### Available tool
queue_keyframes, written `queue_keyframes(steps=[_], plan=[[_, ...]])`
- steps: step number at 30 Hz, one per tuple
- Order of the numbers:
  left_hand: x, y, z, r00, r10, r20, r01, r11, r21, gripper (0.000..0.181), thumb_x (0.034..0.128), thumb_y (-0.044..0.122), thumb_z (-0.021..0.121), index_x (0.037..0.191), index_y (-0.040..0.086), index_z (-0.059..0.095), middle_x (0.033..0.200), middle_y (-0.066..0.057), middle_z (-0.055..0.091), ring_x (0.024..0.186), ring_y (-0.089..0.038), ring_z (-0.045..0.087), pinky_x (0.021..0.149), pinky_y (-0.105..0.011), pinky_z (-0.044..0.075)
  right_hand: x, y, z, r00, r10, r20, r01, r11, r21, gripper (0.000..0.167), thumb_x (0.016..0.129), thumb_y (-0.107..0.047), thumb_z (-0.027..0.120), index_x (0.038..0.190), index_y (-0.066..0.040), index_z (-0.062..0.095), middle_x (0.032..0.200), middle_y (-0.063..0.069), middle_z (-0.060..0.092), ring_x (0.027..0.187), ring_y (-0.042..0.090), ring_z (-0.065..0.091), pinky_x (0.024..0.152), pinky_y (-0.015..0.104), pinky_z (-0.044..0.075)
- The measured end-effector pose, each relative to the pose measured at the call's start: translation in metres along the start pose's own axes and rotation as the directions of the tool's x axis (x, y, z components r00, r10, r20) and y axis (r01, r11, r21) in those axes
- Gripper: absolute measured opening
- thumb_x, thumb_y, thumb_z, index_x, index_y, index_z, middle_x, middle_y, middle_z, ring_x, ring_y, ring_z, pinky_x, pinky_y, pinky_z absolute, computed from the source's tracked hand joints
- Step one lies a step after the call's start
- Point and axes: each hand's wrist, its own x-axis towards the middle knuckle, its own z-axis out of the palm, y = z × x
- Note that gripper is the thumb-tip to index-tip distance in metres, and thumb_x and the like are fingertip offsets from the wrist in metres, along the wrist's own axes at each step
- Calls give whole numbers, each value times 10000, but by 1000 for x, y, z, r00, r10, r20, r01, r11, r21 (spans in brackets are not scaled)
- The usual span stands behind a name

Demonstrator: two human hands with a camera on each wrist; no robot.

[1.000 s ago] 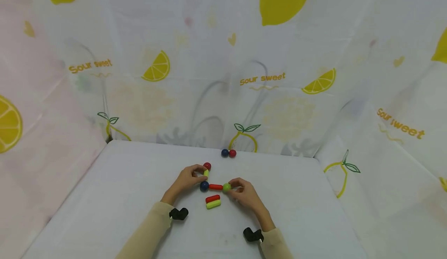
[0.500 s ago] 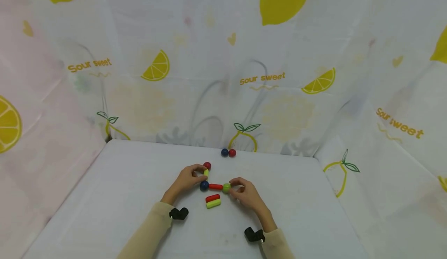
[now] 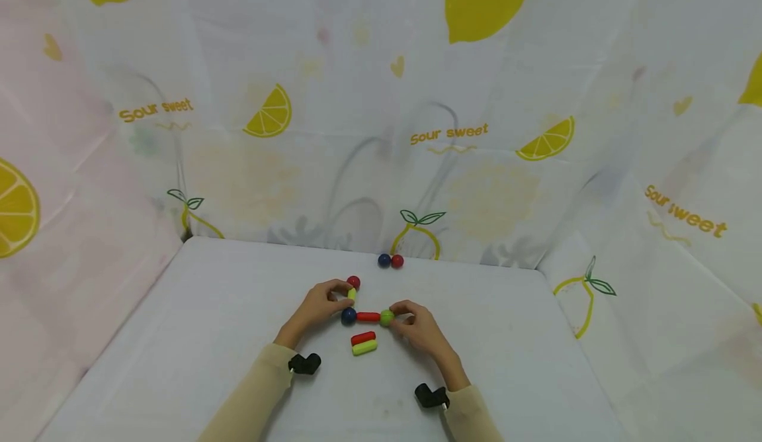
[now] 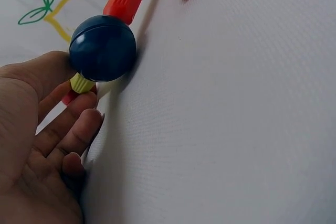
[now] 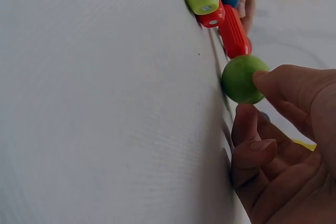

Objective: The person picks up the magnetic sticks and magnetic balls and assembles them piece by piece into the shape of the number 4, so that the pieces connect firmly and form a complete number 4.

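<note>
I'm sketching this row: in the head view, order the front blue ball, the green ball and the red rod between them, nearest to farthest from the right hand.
1. Green ball: right end, at the right hand's fingertips.
2. Red rod: middle, left of the green ball.
3. Front blue ball: left end, by the left hand.

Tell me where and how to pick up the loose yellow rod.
Pinch the yellow rod by its two ends, coming down from above: it lies flat with its far long side against the loose red rod, probably leaving little room for a finger there, while both ends look free.
</note>
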Motion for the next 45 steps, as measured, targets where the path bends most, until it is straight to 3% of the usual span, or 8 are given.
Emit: queue_keyframes(steps=[14, 25, 29, 36, 45], plan=[[2, 0, 2, 1000, 11, -5, -11, 1000, -2, 319, 927, 255, 773, 1210, 123, 713, 1122, -43, 727, 854, -150, 552, 753, -269, 463, -1, -13, -13, 1000, -19, -23, 19, 1000, -6, 315, 970, -162, 699, 1243, -11, 658, 1187, 162, 698, 802, 165, 641, 662, 245, 527], [2, 1, 1, 1000, 24, -15, -24, 1000, 6, 311, 917, 228, 786, 1199, 115, 718, 1116, -48, 731, 845, -155, 565, 770, -298, 475, 1, -39, 0, 992, -89, 89, 95, 993, -68, 341, 967, -196, 718, 1257, -27, 658, 1190, 131, 711, 857, 179, 608, 717, 228, 513], [2, 1, 1, 1000, 1, -15, -1, 1000, -4, 315, 920, 247, 783, 1205, 132, 715, 1124, -38, 726, 862, -167, 560, 778, -299, 475, 4, -43, 5, 977, -105, 184, 128, 984, -122, 333, 971, -187, 717, 1272, -58, 660, 1179, 93, 710, 857, 165, 605, 734, 233, 523], [1, -1, 1, 1000, 0, -7, 0, 1000, 4, 316, 923, 249, 778, 1207, 125, 713, 1127, -40, 728, 858, -160, 562, 765, -294, 475, 8, -52, 13, 935, -97, 340, 188, 951, -244, 348, 971, -174, 713, 1293, -51, 665, 1218, 77, 709, 1004, 145, 625, 905, 293, 537], [0, -1, 1, 1000, 15, -16, -16, 1000, -6, 313, 918, 240, 781, 1198, 115, 718, 1118, -55, 733, 827, -148, 550, 749, -296, 462, 21, -51, 31, 899, -102, 426, 279, 884, -376, 188, 990, -117, 686, 1170, -81, 724, 1018, -4, 735, 849, 23, 588, 846, 194, 531]])
